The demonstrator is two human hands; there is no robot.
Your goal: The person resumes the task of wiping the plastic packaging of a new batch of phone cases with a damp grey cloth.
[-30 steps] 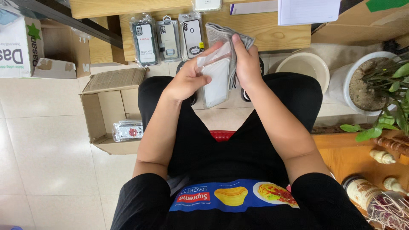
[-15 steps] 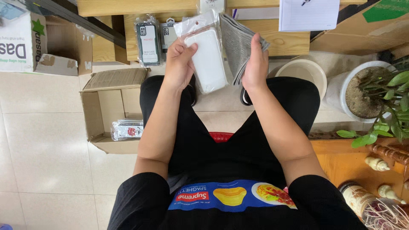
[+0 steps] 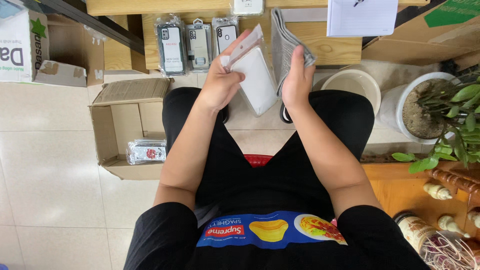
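Note:
My left hand (image 3: 222, 82) grips a clear plastic sleeve holding a white phone case (image 3: 256, 75), tilted in front of me above my knees. My right hand (image 3: 296, 80) is closed on a folded grey cloth (image 3: 285, 45), held upright just right of the sleeve, its edge touching it. On the low wooden table (image 3: 330, 50) ahead lie three packaged phone cases (image 3: 196, 42) in a row, just beyond my left hand.
An open cardboard box (image 3: 127, 130) with a wrapped bundle (image 3: 146, 151) stands on the tiled floor at left. A white carton (image 3: 22, 42) is far left. A white bowl (image 3: 350, 85), a potted plant (image 3: 435, 110) and a notepad (image 3: 362, 17) are at right.
Both hands have lifted toward the table. The sleeved case has come apart from the cloth: the left hand keeps it while the right hand holds the cloth to its right.

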